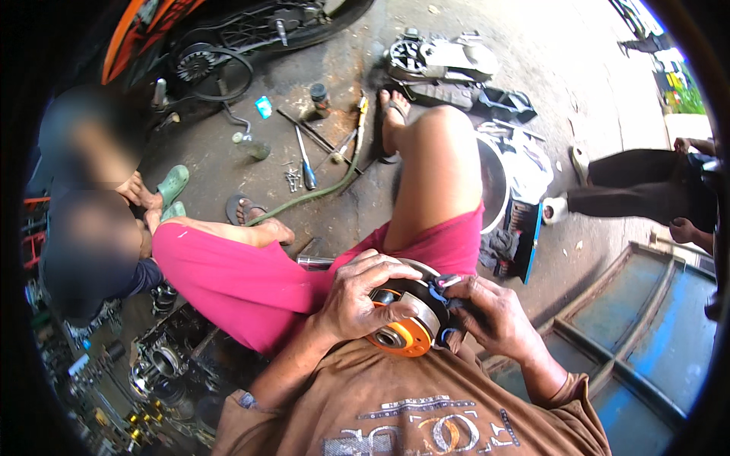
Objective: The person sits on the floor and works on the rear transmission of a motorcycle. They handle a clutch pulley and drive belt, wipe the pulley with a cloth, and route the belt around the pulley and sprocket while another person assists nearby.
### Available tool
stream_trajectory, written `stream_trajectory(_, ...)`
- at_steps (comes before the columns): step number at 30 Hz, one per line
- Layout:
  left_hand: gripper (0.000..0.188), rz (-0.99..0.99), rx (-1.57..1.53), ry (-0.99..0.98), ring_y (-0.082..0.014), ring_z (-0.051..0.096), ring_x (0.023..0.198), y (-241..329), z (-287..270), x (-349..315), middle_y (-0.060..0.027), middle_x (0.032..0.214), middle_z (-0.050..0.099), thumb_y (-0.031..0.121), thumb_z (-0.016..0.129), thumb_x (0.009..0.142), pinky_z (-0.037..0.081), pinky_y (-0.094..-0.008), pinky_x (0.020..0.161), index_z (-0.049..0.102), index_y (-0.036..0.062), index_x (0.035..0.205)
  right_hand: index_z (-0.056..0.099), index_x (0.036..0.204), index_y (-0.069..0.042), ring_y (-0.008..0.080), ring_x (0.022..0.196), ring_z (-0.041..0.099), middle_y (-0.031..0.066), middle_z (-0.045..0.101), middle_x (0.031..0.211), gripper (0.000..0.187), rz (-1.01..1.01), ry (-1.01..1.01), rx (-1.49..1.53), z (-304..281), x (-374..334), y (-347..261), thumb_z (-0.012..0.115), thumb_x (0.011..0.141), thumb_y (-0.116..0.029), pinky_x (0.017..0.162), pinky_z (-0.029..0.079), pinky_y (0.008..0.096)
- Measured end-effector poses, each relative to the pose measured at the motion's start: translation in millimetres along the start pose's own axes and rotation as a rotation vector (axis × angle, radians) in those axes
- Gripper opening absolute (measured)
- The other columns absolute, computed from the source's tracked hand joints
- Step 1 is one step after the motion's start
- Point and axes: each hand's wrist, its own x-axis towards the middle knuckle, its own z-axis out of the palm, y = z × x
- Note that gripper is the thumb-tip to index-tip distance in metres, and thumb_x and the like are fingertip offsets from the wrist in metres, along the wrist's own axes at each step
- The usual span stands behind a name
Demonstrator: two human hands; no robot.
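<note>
From where I watch, the left hand's (354,296) fingers are curled partway round a round metal assembly with an orange plate (411,335), their tips over its upper edge and the thumb laid across its near face, so I have a firm hold on that side. The right hand's (496,313) fingers are bent nearly closed, pinching a small blue-and-pink item (449,281) against the assembly's right edge; I cannot make out what that item is. The assembly sits just in front of the brown shirt (395,395), above the lap in pink shorts (251,285), tilted so that the orange side shows to me. Just beyond the left hand I see a silver cylinder (313,262), partly hidden. Further out, on the floor (201,148), a green hose (323,193) curves between the legs, with a blue-handled screwdriver (307,173) near it and a little group of screws (292,179) just beside that. Past these stand a dark jar (319,99) and a toppled-looking glass bottle (257,150). A metal engine casing (441,59) lies beyond the right foot, and a motorbike (228,57) fills the upper left. A co-worker (95,220) crouches at my left; at my right are a framed blue panel (639,327) and another person's dark trousers (639,186).
</note>
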Motion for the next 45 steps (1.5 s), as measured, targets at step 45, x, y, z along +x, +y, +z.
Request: stream_trajectory(45,0.098,-0.45,-0.316,-0.189,-0.0244,0.059,0.112,-30.7,4.8,-61.9,-0.013,0.121,0.057,0.042,0.1,0.054,0.048,-0.0393,0.098,0.048,0.0019,0.128,0.069,0.122,-0.011,0.0376,0.104,0.056,0.0208,0.051,0.113,0.053,0.101,0.166,0.004,21.3,-35.8,18.0,0.068,0.071,0.004,0.092,0.049,0.0431)
